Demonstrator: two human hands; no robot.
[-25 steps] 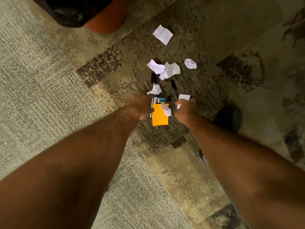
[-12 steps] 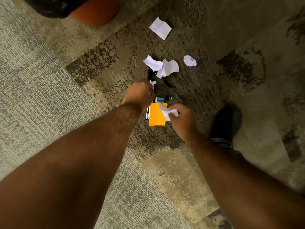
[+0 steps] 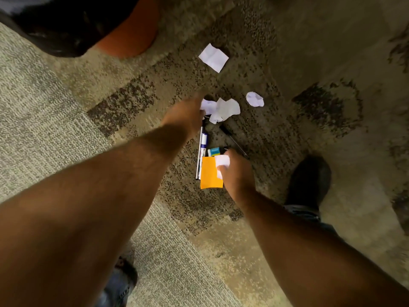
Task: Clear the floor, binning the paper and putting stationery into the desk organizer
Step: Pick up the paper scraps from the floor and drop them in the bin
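Over patterned carpet, our right hand [image 3: 235, 173] clutches a white paper scrap [image 3: 222, 161], fingers closed around it, partly covering the orange pad [image 3: 209, 173]. Our left hand [image 3: 188, 114], motion-blurred, reaches the crumpled papers [image 3: 223, 109] just beyond it; we cannot tell its grip. Pens [image 3: 202, 149] lie between both hands. Perhaps a bin [image 3: 130, 34], cut off, sits far beyond.

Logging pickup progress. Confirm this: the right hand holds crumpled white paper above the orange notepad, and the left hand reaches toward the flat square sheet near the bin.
Not quite. In the head view the left hand reaches the crumpled paper cluster, not the flat square sheet. The right hand does hold crumpled white paper above the orange notepad.
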